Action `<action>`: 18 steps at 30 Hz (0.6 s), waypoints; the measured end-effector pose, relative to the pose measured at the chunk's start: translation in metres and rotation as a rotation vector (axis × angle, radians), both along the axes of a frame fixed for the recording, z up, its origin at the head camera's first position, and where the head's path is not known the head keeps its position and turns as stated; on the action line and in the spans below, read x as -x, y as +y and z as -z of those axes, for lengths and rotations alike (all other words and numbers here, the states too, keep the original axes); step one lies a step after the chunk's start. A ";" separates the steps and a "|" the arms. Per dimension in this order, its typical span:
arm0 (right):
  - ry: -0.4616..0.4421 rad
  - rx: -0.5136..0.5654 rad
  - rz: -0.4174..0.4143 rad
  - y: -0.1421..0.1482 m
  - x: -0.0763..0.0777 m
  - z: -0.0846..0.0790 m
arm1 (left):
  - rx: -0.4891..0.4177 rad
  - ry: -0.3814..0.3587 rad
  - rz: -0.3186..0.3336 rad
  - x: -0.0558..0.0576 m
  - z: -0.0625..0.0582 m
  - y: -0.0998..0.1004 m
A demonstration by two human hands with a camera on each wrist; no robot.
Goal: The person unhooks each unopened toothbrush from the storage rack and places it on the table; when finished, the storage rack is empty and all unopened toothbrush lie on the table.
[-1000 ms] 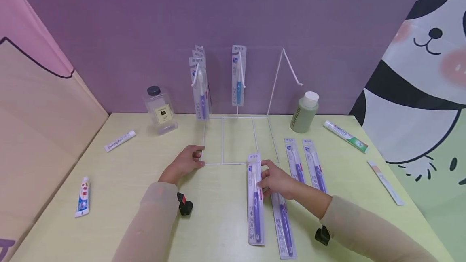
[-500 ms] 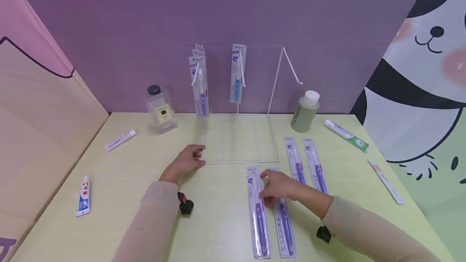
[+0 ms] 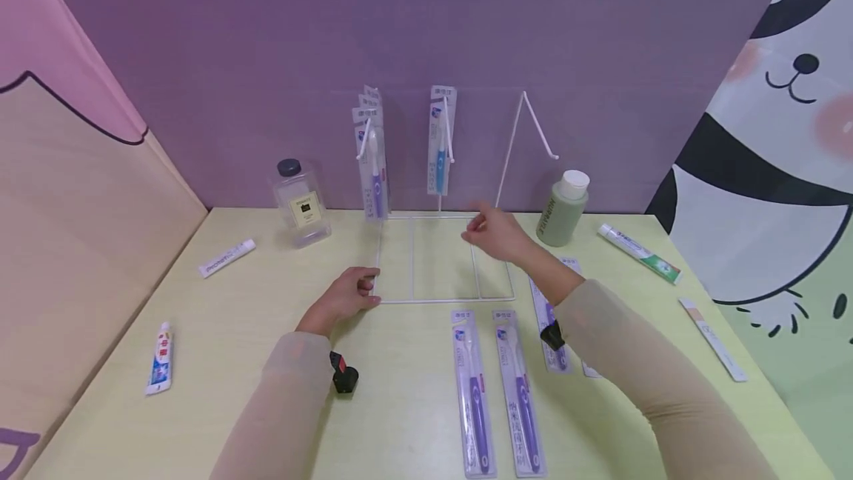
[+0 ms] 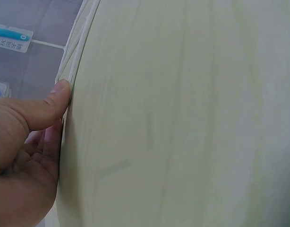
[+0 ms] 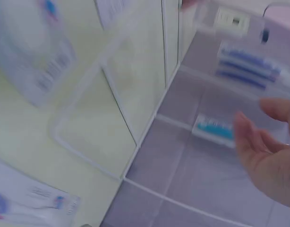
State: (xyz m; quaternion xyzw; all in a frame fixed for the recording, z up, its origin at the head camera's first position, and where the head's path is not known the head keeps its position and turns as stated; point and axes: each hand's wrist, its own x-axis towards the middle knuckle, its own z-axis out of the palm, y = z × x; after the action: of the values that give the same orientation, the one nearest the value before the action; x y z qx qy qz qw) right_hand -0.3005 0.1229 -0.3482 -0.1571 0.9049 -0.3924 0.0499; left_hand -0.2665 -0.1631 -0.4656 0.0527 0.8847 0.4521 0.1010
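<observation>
My left hand [image 3: 342, 297] pinches the front left corner of the white wire display rack [image 3: 440, 301]; in the left wrist view the thumb [image 4: 60, 97] lies along the wire. Over the rack's base, my right hand [image 3: 496, 234] is in the air with loosely bent fingers and nothing in them. Several packaged purple toothbrushes [image 3: 370, 169] hang on the left hook. The middle hook carries one packaged blue toothbrush [image 3: 440, 143], and the right hook [image 3: 540, 124] is bare. Two packaged purple toothbrushes, one left [image 3: 474, 398] and one right [image 3: 520, 398], lie in front of the rack.
More packaged toothbrushes [image 3: 549, 332] lie partly under the right forearm. A clear bottle [image 3: 301, 202] and a green bottle [image 3: 563, 210] flank the rack. Toothpaste tubes [image 3: 640, 254] and a narrow white packet [image 3: 713, 339] lie nearer the table's sides. A purple wall stands behind.
My right hand first slid the left loose toothbrush toward me, beside another, then let go and moved forward over the rack's base. My left hand stays at the rack corner.
</observation>
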 end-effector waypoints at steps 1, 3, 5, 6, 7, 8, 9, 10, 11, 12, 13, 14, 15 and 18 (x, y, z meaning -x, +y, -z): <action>0.068 0.036 0.017 -0.004 0.011 -0.002 | -0.003 -0.004 -0.002 0.000 0.000 0.000; 0.180 0.137 0.064 -0.011 0.031 -0.006 | -0.013 -0.007 0.005 0.001 0.000 0.001; 0.239 0.239 0.117 -0.020 0.050 -0.010 | -0.028 -0.016 0.005 0.002 0.001 0.001; 0.264 0.277 0.140 -0.025 0.059 -0.012 | -0.030 -0.020 0.003 0.002 0.001 0.001; 0.282 0.303 0.166 -0.030 0.066 -0.014 | -0.032 -0.028 -0.007 0.002 0.000 0.001; 0.302 0.334 0.189 -0.036 0.072 -0.016 | -0.031 -0.031 -0.014 0.001 0.000 0.000; 0.317 0.355 0.212 -0.041 0.078 -0.018 | -0.030 -0.039 -0.027 0.000 -0.001 -0.001; 0.327 0.370 0.234 -0.044 0.083 -0.020 | -0.027 -0.042 -0.034 0.001 -0.001 -0.001; 0.330 0.384 0.252 -0.048 0.088 -0.021 | -0.023 -0.040 -0.035 0.001 -0.002 -0.002; 0.344 0.403 0.262 -0.051 0.091 -0.022 | -0.026 -0.043 -0.037 0.001 -0.002 -0.002; 0.353 0.418 0.273 -0.053 0.095 -0.023 | -0.029 -0.044 -0.034 0.001 -0.002 -0.002; 0.356 0.430 0.279 -0.055 0.098 -0.023 | -0.032 -0.046 -0.031 0.001 -0.002 -0.003; 0.353 0.430 0.286 -0.056 0.100 -0.023 | -0.034 -0.044 -0.026 0.001 -0.001 -0.003; 0.360 0.420 0.289 -0.060 0.105 -0.022 | -0.047 -0.045 -0.028 0.000 0.000 -0.002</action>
State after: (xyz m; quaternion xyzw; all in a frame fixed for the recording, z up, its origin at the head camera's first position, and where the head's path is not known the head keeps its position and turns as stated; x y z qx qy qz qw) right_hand -0.4056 0.0632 -0.3262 -0.1006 0.8114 -0.5395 -0.2011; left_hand -0.2669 -0.1649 -0.4659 0.0327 0.8720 0.4752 0.1132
